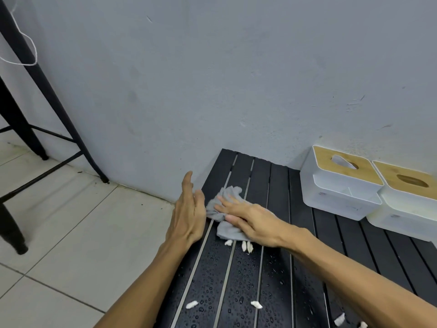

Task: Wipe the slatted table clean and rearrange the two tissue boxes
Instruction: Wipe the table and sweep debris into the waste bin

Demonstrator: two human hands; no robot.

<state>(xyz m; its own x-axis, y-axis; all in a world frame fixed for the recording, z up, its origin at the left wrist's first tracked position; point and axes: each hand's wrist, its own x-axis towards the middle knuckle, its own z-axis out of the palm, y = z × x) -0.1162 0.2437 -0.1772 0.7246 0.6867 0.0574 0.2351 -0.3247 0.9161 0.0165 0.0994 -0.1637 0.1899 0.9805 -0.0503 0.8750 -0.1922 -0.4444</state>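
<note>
at the far left corner of the black slatted worktop (pixel 279 185), against the grey wall (pixel 212 79): crumpled grey cloth (pixel 228 209) pressed flat under right hand (pixel 250 218), fingers (pixel 227 203) stretched out over it, not curled, palm down on the fabric. left hand (pixel 189 209) set on edge at the worktop's left rim, fingers released and straight, pointing away toward the wall, side of the palm touching the cloth's left edge, nothing grasped.

worktop: dark slats with pale metal strips between, nearer half beaded all over with water droplets (pixel 238 275). small white scraps (pixel 247 246) just below the cloth, more of them near the lower edge of view (pixel 256 304), scattered among the droplets. far slats near the wall look dry.

at the right, hard against the wall: two tissue boxes side by side and touching. left tissue box (pixel 340 185) white with a wooden lid, oval slot with a tissue poking out, open tray on its front. right tissue box (pixel 406 197) same make, slot dark, no tissue visible, partly cut by the frame edge. both well apart from the hands.

beyond the worktop's left side: pale tiled floor (pixel 71 221), black metal frame legs (pixel 47 95) with a white cord (pixel 28 50) looped over one.
</note>
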